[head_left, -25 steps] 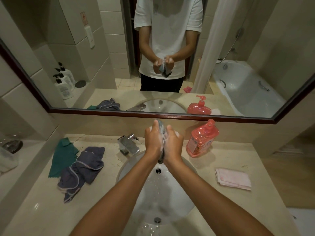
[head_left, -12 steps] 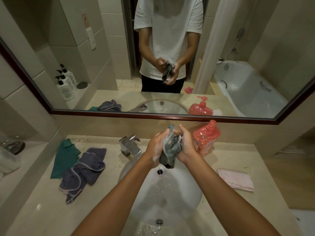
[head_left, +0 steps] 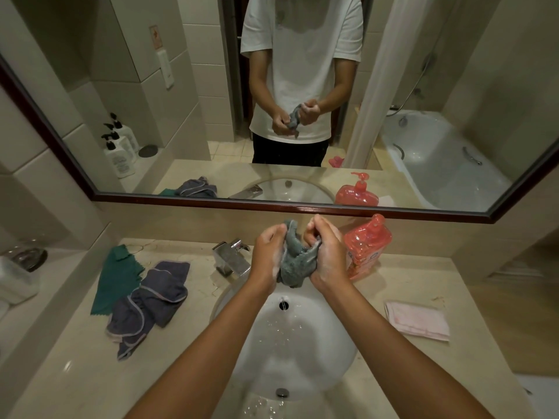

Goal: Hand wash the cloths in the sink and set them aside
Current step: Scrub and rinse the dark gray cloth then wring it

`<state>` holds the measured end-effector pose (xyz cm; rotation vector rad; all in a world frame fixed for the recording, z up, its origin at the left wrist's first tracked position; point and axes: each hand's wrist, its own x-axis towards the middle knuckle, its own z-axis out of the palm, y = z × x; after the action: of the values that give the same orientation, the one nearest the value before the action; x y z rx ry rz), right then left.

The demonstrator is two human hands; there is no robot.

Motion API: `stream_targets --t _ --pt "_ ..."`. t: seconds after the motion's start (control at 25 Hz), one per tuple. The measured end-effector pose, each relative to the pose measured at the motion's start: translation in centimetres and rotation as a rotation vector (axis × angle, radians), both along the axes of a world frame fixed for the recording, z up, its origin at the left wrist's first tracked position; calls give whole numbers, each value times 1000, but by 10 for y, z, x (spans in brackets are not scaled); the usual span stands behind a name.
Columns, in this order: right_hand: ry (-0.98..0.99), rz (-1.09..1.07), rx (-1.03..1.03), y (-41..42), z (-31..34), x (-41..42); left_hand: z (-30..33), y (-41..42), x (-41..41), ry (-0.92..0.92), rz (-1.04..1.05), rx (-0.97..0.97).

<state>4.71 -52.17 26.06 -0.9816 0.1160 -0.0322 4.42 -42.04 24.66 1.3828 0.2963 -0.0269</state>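
Left hand: my left hand (head_left: 267,252) curls its fingers round the near-left edge of the grey cloth (head_left: 295,261); suds show on the skin.
Right hand: my right hand (head_left: 325,252) is closed on the cloth's right side, fingers folded in at the top, thumb pressed into the fabric.
Grey cloth: bunched between both hands, held in the air above the back rim of the sink (head_left: 290,337), its lower end hanging just above the overflow hole.
Sink: white basin, wet, with droplets on the bowl; drain at the near edge.
Tap: chrome tap (head_left: 231,255) stands just left of my left hand; I cannot tell if water runs.
Counter, left: green cloth (head_left: 116,278) lies flat, with a crumpled dark blue cloth (head_left: 151,303) overlapping its right edge.
Counter, right: pink cloth (head_left: 417,320) lies folded, well apart from the sink.
Soap: red pump bottle (head_left: 367,246) stands just behind my right hand, against the wall.
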Motion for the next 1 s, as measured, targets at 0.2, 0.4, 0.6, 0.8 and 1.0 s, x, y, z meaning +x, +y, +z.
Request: stream_targets --t 0.2,0.4,0.6,0.8,1.0 --pt "32 -118 -385 2 -2 3 4 -11 -4 -43 -3 41" --pt "401 147 -295 4 -5 -6 13 -12 -4 -282 109 355" --pt "104 -187 -561 11 8 -5 6 -17 -11 -284 52 462" --pt "152 -219 -619 14 4 8 7 -25 -5 -179 79 461" --pt "109 -186 -649 16 -3 8 3 -20 -8 -229 74 476"
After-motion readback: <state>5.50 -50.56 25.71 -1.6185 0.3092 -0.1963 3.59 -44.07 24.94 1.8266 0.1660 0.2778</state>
